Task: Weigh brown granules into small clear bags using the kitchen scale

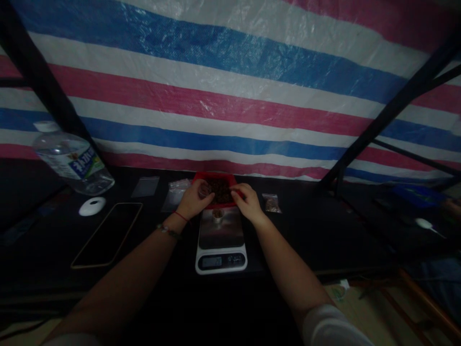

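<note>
A red tray (197, 177) full of small brown pieces (220, 188) stands at the back of the table. At its left side my left hand (192, 198) is closed around a small clear cup (204, 190), held over the pieces. My right hand (248, 201) is at the tray's right rim, thumb and fingers pinched; what they hold is too small or hidden to tell. In front of the tray lies a white digital scale (221, 235) with a lit display. On its metal plate stands a tiny cup (217, 216) with brown pieces in it.
Right of the tray lies a small filled zip bag (272, 203). To the left are flat clear bags (145, 186), a phone (108, 235), a white mouse (92, 206) and a large plastic bottle (74, 161). Black frame posts (363, 127) and a striped sheet (216, 103) stand behind.
</note>
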`<state>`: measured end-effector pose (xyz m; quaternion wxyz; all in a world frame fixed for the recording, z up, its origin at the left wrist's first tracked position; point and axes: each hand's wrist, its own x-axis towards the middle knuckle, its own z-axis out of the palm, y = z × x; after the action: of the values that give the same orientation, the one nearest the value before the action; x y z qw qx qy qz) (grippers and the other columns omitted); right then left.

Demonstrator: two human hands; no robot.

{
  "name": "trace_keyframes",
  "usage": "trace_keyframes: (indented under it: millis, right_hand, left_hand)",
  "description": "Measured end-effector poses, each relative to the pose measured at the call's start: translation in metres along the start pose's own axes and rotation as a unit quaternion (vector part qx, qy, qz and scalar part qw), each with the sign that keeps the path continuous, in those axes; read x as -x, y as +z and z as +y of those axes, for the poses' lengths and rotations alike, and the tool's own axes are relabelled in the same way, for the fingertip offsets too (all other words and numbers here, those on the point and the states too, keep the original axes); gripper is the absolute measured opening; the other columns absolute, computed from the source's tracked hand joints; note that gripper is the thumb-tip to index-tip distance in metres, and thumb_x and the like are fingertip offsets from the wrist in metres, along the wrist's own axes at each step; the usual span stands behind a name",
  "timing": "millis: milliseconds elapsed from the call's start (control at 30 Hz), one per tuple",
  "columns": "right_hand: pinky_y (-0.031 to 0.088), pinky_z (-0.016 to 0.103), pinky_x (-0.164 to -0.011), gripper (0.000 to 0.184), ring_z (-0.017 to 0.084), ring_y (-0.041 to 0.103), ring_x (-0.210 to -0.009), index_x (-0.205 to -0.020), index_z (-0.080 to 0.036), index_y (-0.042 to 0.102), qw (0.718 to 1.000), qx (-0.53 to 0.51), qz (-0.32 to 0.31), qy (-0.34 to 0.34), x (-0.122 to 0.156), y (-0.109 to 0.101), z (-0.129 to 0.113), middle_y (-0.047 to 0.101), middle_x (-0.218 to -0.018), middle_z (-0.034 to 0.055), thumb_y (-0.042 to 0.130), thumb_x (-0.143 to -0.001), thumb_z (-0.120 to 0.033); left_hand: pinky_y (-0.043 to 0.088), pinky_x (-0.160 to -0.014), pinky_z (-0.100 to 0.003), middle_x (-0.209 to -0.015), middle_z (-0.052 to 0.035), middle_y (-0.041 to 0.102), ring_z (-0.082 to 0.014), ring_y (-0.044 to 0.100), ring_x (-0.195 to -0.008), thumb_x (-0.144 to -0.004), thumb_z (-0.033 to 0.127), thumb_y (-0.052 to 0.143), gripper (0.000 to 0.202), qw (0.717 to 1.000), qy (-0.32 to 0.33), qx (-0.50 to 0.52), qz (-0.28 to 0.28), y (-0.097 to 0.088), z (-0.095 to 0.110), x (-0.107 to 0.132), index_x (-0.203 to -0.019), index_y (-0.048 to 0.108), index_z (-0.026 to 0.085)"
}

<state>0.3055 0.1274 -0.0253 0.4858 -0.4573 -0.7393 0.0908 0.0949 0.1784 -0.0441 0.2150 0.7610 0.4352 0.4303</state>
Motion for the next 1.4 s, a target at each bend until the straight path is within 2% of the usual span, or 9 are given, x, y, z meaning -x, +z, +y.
trace_keyframes:
  millis: [100, 267, 500, 667, 1000, 1100, 1200, 1400]
  right_hand:
    - [0.046, 0.033, -0.084, 0.021, 0.019, 0.059, -0.087, -0.089, -0.021, 0.068, 0.999, 0.036, 0.025, 0.03, 0.0, 0.001, 0.005, 0.067, -0.088, 0.005, 0.049, -0.089, -0.03]
    - [0.046, 0.032, -0.085, 0.023, 0.019, 0.06, -0.087, -0.089, -0.021, 0.067, 0.998, 0.044, 0.014, 0.039, 0.001, 0.003, 0.008, 0.067, -0.088, 0.0045, 0.046, -0.089, -0.029]
    - [0.045, 0.035, -0.093, 0.027, 0.02, 0.06, -0.1, -0.106, -0.022, 0.064, 0.998, 0.028, 0.017, 0.049, 0.001, 0.005, 0.01, 0.067, -0.108, 0.0047, 0.045, -0.088, -0.025]
    - [0.045, 0.034, -0.094, 0.027, 0.019, 0.06, -0.101, -0.105, -0.022, 0.065, 0.998, 0.041, 0.006, 0.043, 0.001, 0.006, 0.012, 0.068, -0.106, 0.0042, 0.043, -0.088, -0.023]
    - [0.046, 0.034, -0.09, 0.025, 0.019, 0.06, -0.095, -0.099, -0.022, 0.068, 0.997, 0.037, -0.025, 0.058, -0.001, 0.011, 0.016, 0.068, -0.098, 0.0045, 0.047, -0.086, -0.02]
    - [0.046, 0.033, -0.091, 0.026, 0.018, 0.06, -0.097, -0.099, -0.023, 0.069, 0.997, 0.036, -0.06, 0.033, -0.01, 0.015, 0.016, 0.068, -0.099, 0.0043, 0.048, -0.084, -0.016]
    - [0.045, 0.033, -0.094, 0.03, 0.017, 0.06, -0.1, -0.1, -0.021, 0.069, 0.99, 0.06, -0.124, -0.003, -0.028, 0.021, 0.015, 0.068, -0.102, 0.0051, 0.048, -0.082, -0.01]
    - [0.042, 0.034, -0.097, 0.032, 0.021, 0.058, -0.108, -0.11, -0.018, 0.066, 0.955, 0.144, -0.258, -0.012, -0.065, 0.046, 0.026, 0.066, -0.113, 0.0084, 0.056, -0.079, -0.012]
  left_hand:
    - [0.049, -0.067, -0.031, -0.085, -0.0021, 0.063, -0.0171, 0.061, -0.072, -0.072, 0.038, 0.063, 0.034, 1.0, 0.001, -0.004, 0.009, 0.001, -0.001, 0.0, -0.098, 0.051, 0.019]
    - [0.049, -0.073, -0.033, -0.088, -0.0024, 0.063, -0.0187, 0.061, -0.078, -0.071, 0.038, 0.064, 0.035, 1.0, 0.008, -0.014, 0.01, 0.001, -0.002, 0.0, -0.099, 0.052, 0.02]
    - [0.049, -0.071, -0.031, -0.088, -0.0028, 0.062, -0.0183, 0.061, -0.077, -0.071, 0.038, 0.063, 0.035, 1.0, 0.009, -0.007, 0.004, 0.001, 0.001, 0.0, -0.098, 0.052, 0.019]
    - [0.048, -0.068, -0.03, -0.084, -0.002, 0.062, -0.017, 0.059, -0.072, -0.071, 0.037, 0.063, 0.033, 1.0, 0.01, 0.004, 0.003, 0.0, 0.003, 0.0, -0.096, 0.053, 0.019]
    - [0.048, -0.069, -0.03, -0.086, -0.0025, 0.063, -0.0182, 0.061, -0.076, -0.073, 0.037, 0.061, 0.03, 1.0, 0.009, -0.005, 0.024, -0.002, 0.005, 0.001, -0.095, 0.052, 0.02]
    - [0.049, -0.069, -0.03, -0.086, -0.0024, 0.063, -0.0183, 0.062, -0.077, -0.073, 0.035, 0.061, 0.03, 0.999, 0.001, -0.002, 0.043, -0.003, 0.001, 0.0, -0.097, 0.051, 0.02]
    - [0.049, -0.07, -0.03, -0.086, -0.0028, 0.062, -0.0185, 0.062, -0.078, -0.074, 0.035, 0.06, 0.029, 0.997, -0.003, -0.002, 0.076, -0.002, -0.007, -0.001, -0.097, 0.051, 0.02]
    - [0.048, -0.069, -0.03, -0.083, -0.0023, 0.062, -0.0182, 0.061, -0.076, -0.076, 0.038, 0.059, 0.027, 0.991, -0.028, -0.002, 0.129, -0.002, -0.021, -0.004, -0.095, 0.051, 0.02]
